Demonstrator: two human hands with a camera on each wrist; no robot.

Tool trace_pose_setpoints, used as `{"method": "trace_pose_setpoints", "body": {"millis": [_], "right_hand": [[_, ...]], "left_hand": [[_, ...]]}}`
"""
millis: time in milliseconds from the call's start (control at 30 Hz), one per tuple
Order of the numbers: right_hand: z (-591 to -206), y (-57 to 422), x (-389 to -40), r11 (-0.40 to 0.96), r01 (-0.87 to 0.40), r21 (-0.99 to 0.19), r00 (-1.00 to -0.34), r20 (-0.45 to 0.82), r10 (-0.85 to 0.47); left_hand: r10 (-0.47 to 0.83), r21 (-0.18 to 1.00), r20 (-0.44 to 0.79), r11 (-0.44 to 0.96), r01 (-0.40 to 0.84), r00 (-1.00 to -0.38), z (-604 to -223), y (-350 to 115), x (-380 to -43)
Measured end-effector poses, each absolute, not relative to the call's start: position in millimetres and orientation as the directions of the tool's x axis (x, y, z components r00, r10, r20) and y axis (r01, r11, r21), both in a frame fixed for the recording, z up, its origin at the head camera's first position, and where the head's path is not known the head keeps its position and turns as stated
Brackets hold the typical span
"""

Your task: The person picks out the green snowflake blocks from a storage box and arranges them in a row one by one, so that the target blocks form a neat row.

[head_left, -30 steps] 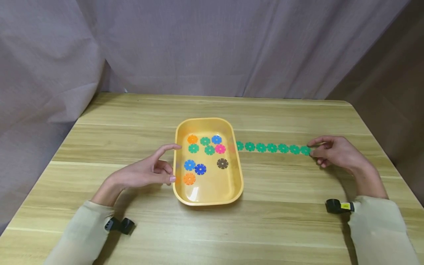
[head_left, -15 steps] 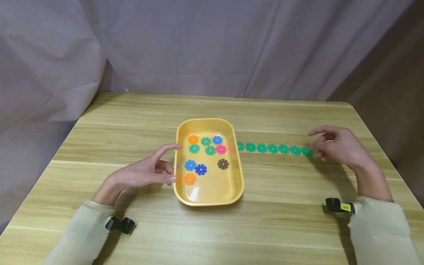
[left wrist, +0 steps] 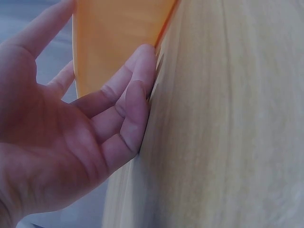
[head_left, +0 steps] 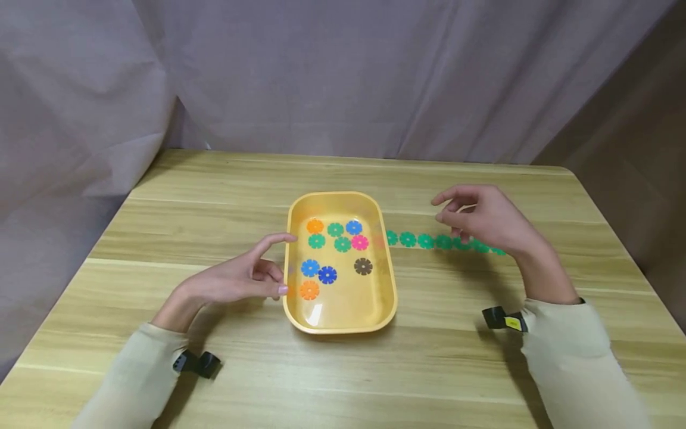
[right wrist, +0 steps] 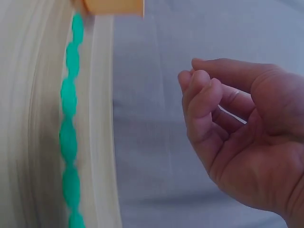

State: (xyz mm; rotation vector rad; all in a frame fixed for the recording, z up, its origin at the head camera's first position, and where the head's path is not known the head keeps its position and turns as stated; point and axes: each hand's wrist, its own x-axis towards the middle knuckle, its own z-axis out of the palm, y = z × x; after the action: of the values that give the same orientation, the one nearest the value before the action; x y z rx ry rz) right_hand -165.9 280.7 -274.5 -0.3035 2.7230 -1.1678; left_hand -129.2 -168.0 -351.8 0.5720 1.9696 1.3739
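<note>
A yellow plastic tray [head_left: 343, 326] stands mid-table with several flower-shaped discs lying flat inside, among them an orange disc [head_left: 309, 291], a pink disc [head_left: 359, 242] and a brown disc [head_left: 363, 266]. At its left side my left hand [head_left: 233, 278] touches the rim with thumb and index finger; in the left wrist view the other fingers [left wrist: 135, 109] bend beside the outer wall. A row of green flower discs [head_left: 426, 241] runs rightward from the tray, partly covered by my right hand [head_left: 488, 217]. That hand hovers above, fingers loosely bent, holding nothing.
The wooden table [head_left: 343, 381] reaches back to a grey curtain [head_left: 300, 77]. Green discs in the tray, such as one green disc [head_left: 317, 241], lie near blue discs such as a dark blue disc [head_left: 327, 274].
My right hand has let go of the far right end of the green row, lifted, and moved left above it. My left hand stays at the tray's rim.
</note>
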Motion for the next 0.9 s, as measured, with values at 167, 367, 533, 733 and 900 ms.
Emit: {"method": "trace_pose_setpoints", "body": {"millis": [167,367,533,733,900], "right_hand": [[-271.0,246.1,-170.7,0.635,-0.147,-0.758,-0.948,-0.075,-0.309],[-279.3,210.2,-177.2,0.592,-0.183,-0.785,-0.929,-0.059,-0.367],[-294.3,190.2,-181.8,0.586,-0.245,-0.773,-0.904,-0.036,-0.425],[-298.5,174.3,-185.0,0.625,-0.283,-0.728,-0.904,-0.015,-0.427],[-304.5,167.1,-187.0,0.642,-0.316,-0.698,-0.893,-0.01,-0.451]], "left_hand": [[0.669,0.931,-0.271,0.364,-0.013,-0.692,-351.7,-168.0,-129.6],[0.654,0.928,-0.281,0.371,-0.026,-0.702,-351.4,-167.4,-129.5],[0.658,0.93,-0.281,0.368,-0.028,-0.699,-352.4,-165.3,-129.0],[0.666,0.932,-0.274,0.362,-0.02,-0.694,-352.4,-163.3,-130.1],[0.661,0.932,-0.28,0.362,-0.031,-0.696,-352.3,-161.4,-130.6]]}}
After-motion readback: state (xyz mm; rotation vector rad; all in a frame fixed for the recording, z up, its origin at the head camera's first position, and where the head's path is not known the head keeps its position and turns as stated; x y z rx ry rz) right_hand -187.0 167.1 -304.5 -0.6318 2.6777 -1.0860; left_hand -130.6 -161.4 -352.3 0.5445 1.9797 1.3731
